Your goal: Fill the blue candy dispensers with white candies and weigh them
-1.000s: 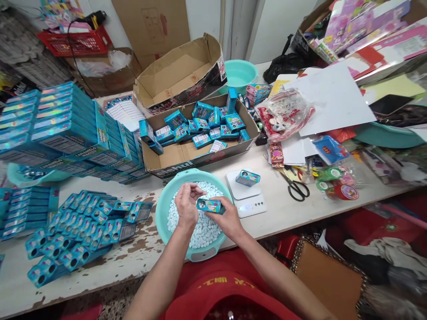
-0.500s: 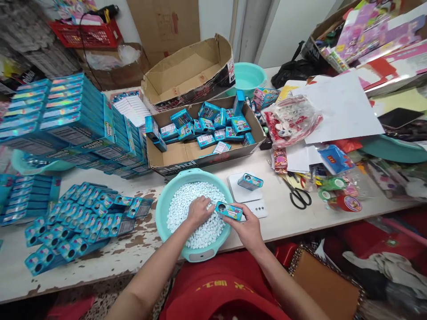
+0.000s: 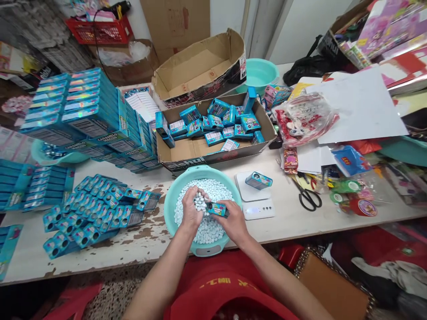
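A turquoise basin [image 3: 169,209] full of small white candies [image 3: 208,231] stands at the table's front edge. Over it, my left hand [image 3: 191,212] is cupped around a heap of the candies, palm turned toward the right. My right hand [image 3: 235,222] grips a small blue candy box [image 3: 217,209], tilted so that its end meets the candies in my left hand. Right of the basin, another blue box [image 3: 259,180] rests on a white scale [image 3: 247,191].
Blue boxes with round holes [image 3: 96,209] lie in rows at left, before tall stacks of boxes [image 3: 96,111]. Behind the basin is a cardboard tray [image 3: 187,154] of closed boxes. Black scissors [image 3: 310,200], tape rolls and a plastic bag [image 3: 307,118] lie at right.
My left hand has come up out of the candies, turned over and now holds a handful. My right hand has brought the box left and down to meet it. The camera view has shifted slightly.
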The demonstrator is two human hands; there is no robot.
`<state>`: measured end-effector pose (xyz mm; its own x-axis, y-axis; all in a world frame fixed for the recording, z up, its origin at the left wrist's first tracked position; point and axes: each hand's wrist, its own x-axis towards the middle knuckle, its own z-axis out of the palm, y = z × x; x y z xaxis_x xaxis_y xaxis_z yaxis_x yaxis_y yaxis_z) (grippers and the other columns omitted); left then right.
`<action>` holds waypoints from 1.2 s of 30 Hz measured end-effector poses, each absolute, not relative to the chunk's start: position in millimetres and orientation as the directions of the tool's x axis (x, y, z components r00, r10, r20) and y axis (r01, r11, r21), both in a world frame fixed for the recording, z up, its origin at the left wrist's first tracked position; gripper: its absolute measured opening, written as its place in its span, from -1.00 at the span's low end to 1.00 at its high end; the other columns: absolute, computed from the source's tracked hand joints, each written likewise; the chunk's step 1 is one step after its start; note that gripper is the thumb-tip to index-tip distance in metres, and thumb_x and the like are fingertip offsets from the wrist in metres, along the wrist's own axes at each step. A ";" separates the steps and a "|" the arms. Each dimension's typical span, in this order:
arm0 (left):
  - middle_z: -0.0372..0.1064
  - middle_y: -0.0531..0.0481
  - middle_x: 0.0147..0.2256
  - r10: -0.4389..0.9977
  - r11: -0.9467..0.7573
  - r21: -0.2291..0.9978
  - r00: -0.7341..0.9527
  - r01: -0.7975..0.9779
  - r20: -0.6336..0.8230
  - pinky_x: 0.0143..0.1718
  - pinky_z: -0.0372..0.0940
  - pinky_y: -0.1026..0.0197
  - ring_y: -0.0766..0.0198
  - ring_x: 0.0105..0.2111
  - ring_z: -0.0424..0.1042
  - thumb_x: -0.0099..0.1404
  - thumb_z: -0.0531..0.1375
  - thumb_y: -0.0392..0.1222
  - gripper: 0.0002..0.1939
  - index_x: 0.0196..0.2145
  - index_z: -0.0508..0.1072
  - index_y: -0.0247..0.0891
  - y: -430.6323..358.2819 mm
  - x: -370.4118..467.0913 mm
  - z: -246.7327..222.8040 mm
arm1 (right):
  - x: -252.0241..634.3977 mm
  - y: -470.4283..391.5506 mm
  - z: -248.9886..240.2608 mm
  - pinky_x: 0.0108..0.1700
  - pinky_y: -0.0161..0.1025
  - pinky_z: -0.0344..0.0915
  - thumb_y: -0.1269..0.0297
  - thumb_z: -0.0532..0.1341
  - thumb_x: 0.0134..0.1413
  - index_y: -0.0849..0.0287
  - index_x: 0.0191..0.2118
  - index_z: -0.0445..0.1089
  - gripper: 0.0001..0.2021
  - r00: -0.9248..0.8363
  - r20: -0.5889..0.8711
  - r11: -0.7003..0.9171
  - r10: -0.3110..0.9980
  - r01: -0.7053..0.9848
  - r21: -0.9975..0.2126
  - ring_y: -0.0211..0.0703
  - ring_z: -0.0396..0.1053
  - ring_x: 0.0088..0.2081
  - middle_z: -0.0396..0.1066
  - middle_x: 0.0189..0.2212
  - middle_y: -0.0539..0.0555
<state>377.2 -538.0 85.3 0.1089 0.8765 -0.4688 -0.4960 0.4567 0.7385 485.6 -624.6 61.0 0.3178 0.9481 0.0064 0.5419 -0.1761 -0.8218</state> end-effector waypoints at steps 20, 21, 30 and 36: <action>0.22 0.11 -0.64 0.939 0.327 0.861 0.033 -0.390 -0.342 -0.61 0.16 0.33 0.41 -0.65 0.28 0.08 0.24 -0.05 -0.69 -0.62 0.25 -0.28 -540.7 385.5 99.1 | 477.3 -621.5 75.9 -0.16 -0.10 0.27 0.35 0.35 -0.17 0.10 -0.24 0.38 -0.72 0.331 -0.013 -0.180 0.944 0.480 -0.858 0.00 0.37 -0.19 0.45 -0.28 0.06; 0.25 0.10 -0.62 0.939 0.326 0.860 0.027 -0.392 -0.343 -0.58 0.19 0.32 0.39 -0.63 0.31 0.09 0.24 -0.05 -0.69 -0.61 0.26 -0.28 -541.5 386.3 100.7 | 477.2 -621.5 78.4 -0.15 -0.10 0.26 0.35 0.35 -0.16 0.10 -0.23 0.38 -0.71 0.334 -0.001 -0.172 0.943 0.484 -0.858 0.00 0.37 -0.19 0.45 -0.27 0.06; 0.23 0.14 -0.62 0.969 0.213 0.906 -0.038 -0.367 -0.243 -0.54 0.21 0.32 0.39 -0.62 0.32 0.15 0.22 -0.03 -0.69 -0.56 0.26 -0.28 -541.0 396.8 106.8 | 482.4 -621.7 88.0 -0.15 -0.11 0.24 0.41 0.33 -0.15 0.10 -0.21 0.37 -0.70 0.321 0.043 -0.137 0.946 0.518 -0.845 -0.01 0.36 -0.19 0.44 -0.27 0.06; 0.22 0.14 -0.62 0.954 0.269 0.879 -0.014 -0.393 -0.298 -0.57 0.20 0.33 0.41 -0.64 0.28 0.14 0.22 0.00 -0.68 -0.53 0.25 -0.27 -542.3 402.7 106.9 | 487.7 -623.3 80.9 -0.16 -0.12 0.25 0.39 0.34 -0.16 0.11 -0.22 0.37 -0.71 0.330 0.003 -0.159 0.944 0.463 -0.872 -0.02 0.35 -0.20 0.43 -0.28 0.05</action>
